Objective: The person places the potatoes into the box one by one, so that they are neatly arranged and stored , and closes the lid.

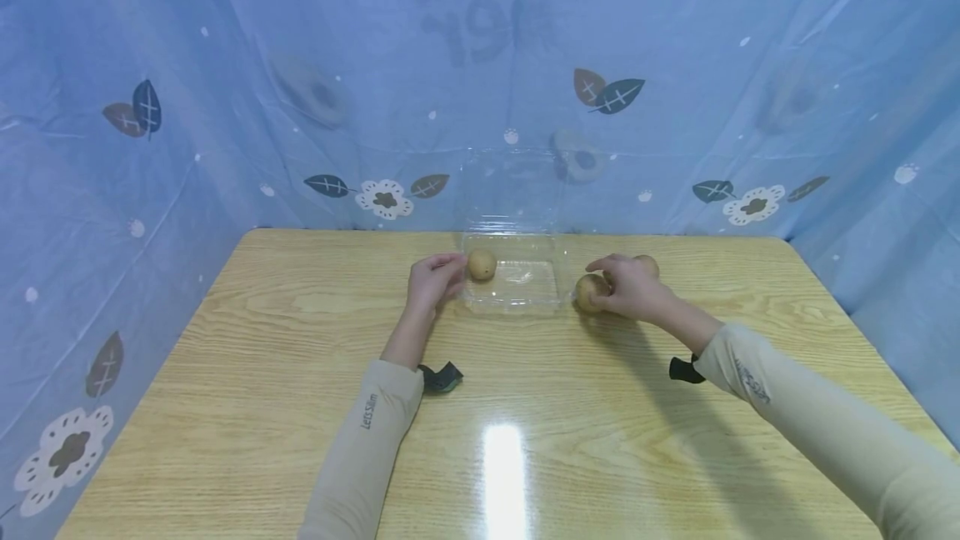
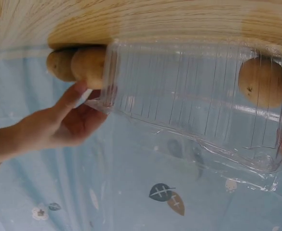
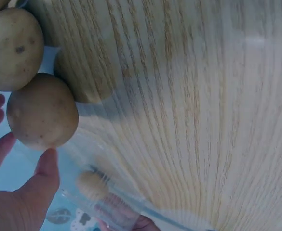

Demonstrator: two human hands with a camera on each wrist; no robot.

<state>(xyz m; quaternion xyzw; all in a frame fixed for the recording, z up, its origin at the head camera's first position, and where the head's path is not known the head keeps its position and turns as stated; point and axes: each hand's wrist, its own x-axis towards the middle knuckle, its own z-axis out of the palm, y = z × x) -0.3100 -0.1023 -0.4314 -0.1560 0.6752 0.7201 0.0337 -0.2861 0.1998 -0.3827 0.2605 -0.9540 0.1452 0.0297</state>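
A clear plastic clamshell box [image 1: 525, 294] stands open at the back middle of the wooden table [image 1: 300, 373], its lid upright. One potato [image 1: 482, 264] lies in its left end, also visible through the wall [image 2: 261, 82]. My left hand [image 1: 437, 277] reaches to that end, fingers relaxed beside the potato. Two more potatoes lie on the table right of the box. My right hand [image 1: 630, 286] curls its thumb [image 3: 44, 173] and fingers round the nearer potato [image 1: 589, 291] [image 3: 42, 110]. The other potato [image 1: 648, 265] [image 3: 13, 48] lies just behind it.
Blue patterned cloth [image 1: 225, 107] walls the table on the back and both sides. The table's front half is bare wood with a bright light glare [image 1: 504, 473]. Black straps [image 1: 442, 377] sit at both wrists.
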